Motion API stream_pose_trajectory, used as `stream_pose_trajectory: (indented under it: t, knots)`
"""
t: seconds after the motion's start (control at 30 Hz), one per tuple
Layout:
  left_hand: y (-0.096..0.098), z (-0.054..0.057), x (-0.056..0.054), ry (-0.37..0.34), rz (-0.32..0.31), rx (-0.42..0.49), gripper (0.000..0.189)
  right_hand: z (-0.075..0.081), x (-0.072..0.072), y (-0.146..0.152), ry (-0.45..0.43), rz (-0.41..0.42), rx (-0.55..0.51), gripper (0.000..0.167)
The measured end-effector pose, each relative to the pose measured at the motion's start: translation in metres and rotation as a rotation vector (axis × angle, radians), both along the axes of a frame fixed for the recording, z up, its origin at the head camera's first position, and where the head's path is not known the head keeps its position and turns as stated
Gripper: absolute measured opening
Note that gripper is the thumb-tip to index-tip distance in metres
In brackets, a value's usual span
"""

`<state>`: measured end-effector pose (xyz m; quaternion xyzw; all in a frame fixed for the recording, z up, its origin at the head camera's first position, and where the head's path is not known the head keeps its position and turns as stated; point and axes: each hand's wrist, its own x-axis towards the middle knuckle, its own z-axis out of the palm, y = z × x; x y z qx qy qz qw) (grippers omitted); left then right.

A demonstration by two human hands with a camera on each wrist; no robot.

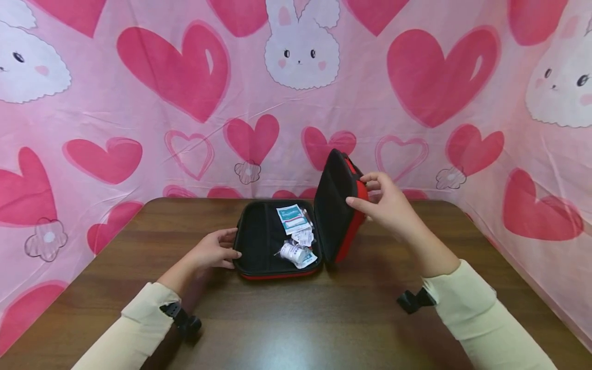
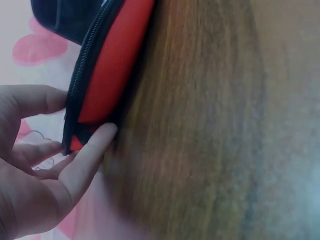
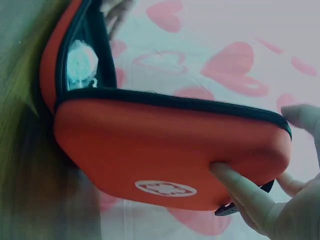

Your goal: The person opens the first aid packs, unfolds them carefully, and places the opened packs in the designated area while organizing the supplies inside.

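Note:
A red zippered first-aid case (image 1: 253,236) stands unfolded on the table, its black-lined base flat and its lid (image 1: 337,205) tilted up on the right. My right hand (image 1: 388,203) grips the lid's outer edge, thumb on the lining side and fingers on the red shell. At the base's left edge, my left hand (image 1: 210,251) holds the rim between thumb and fingers. Inside the base's right half lie a teal-and-white packet (image 1: 293,218), clear-wrapped white items (image 1: 302,236) and a wrapped white roll (image 1: 293,253). The right wrist view shows a white oval emblem (image 3: 166,188) on the lid.
The brown wooden table (image 1: 277,324) extends in front of and to both sides of the case. Behind it hangs a pink cloth (image 1: 296,108) with hearts and rabbits. Each wrist wears a small black camera.

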<state>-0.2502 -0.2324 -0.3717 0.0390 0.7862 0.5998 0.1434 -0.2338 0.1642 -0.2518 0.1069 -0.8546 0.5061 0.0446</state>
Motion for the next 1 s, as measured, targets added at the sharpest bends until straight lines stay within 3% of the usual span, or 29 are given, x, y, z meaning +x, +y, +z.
stream_pose_trajectory:
  t: [0.07,0.3,0.6,0.8,1.0]
  knots:
    - [0.000,-0.001,-0.001,-0.005,-0.007,0.004,0.080,0.001,-0.001,0.007,-0.042,-0.019,-0.060,0.067]
    - [-0.002,-0.004,0.001,-0.002,-0.026,0.079,0.084,-0.006,-0.001,0.029,-0.143,-0.035,-0.120,0.069]
    - [-0.009,-0.002,-0.001,-0.019,-0.034,0.057,0.083,-0.021,0.004,0.056,-0.210,0.117,-0.270,0.081]
    - [-0.015,-0.001,-0.004,-0.024,-0.037,0.054,0.083,-0.034,0.009,0.073,-0.289,0.139,-0.259,0.082]
    - [-0.023,-0.001,-0.003,-0.012,-0.057,0.075,0.082,-0.054,0.013,0.090,-0.313,0.162,-0.223,0.080]
